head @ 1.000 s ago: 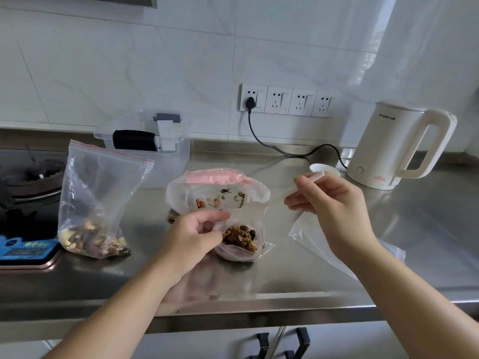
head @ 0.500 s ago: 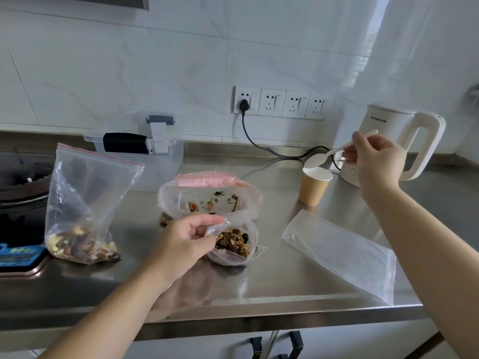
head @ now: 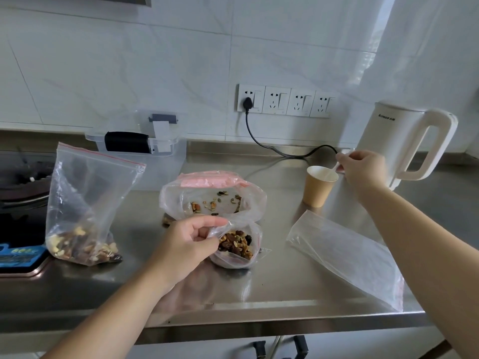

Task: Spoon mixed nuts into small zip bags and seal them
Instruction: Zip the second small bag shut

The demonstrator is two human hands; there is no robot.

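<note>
Your left hand (head: 188, 242) pinches the open rim of a small clear zip bag (head: 237, 248) of mixed nuts, mouth up, standing at the middle of the brushed-steel counter (head: 259, 288). Your right hand (head: 363, 172) grips a white plastic spoon (head: 334, 170), its handle slanting up and right, bowl down inside a brown paper cup (head: 318, 189). Lettering on the white kettle (head: 399, 143) is too small to read. An empty zip bag (head: 347, 255) lies flat, its long axis running diagonally.
</note>
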